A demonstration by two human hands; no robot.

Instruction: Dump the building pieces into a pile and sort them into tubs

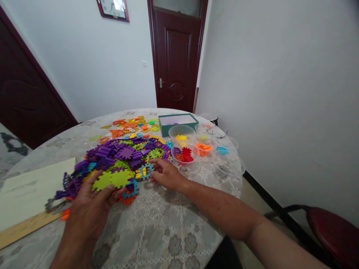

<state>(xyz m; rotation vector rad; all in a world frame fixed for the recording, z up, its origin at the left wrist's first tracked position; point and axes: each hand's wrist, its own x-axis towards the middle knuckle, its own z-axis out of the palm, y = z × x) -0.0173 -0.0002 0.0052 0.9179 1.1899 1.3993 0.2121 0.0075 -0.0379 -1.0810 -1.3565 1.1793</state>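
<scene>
My left hand (94, 203) holds a flat lime-green piece (112, 180) with toothed edges, thumb on top, at the near side of the pile. My right hand (165, 175) pinches a light-blue openwork piece (146, 171) at its right edge; yellow shows through and beside it. Behind both hands spreads a heap of purple pieces (126, 153), mixed with green, blue and yellow ones. Another blue piece (130, 189) lies between the hands, over orange pieces (127, 200).
Clear bowls (182, 131) with yellow, red, orange and blue pieces stand right of the heap. Behind them is a green box (178, 123). Orange and yellow pieces (131, 125) lie farther back. A cream board (36, 186) is at left, glasses (217, 133) at right.
</scene>
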